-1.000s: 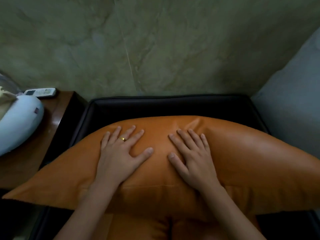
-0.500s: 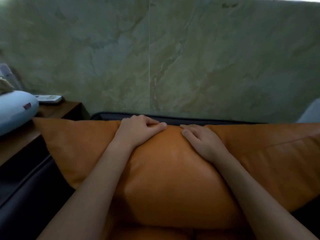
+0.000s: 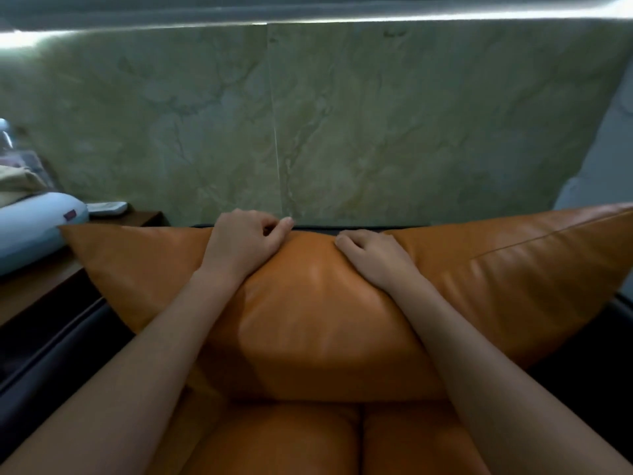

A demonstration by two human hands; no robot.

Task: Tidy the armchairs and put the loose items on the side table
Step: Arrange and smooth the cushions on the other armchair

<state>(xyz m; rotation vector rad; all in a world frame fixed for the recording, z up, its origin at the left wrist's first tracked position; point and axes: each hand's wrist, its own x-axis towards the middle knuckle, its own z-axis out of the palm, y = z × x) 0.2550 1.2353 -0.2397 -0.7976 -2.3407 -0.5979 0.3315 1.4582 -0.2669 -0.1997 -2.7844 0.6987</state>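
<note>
Now left hand and right hand gripping orange cushion top edge, armchair rim behind, side table left.

Orange cushion, green veined marble wall, pale blue pillow, brown side table.

Both bare forearms reach forward, nearly parallel. The left hand and right hand lie palm down, fingers curled under, thumbs pointing inward.
</note>
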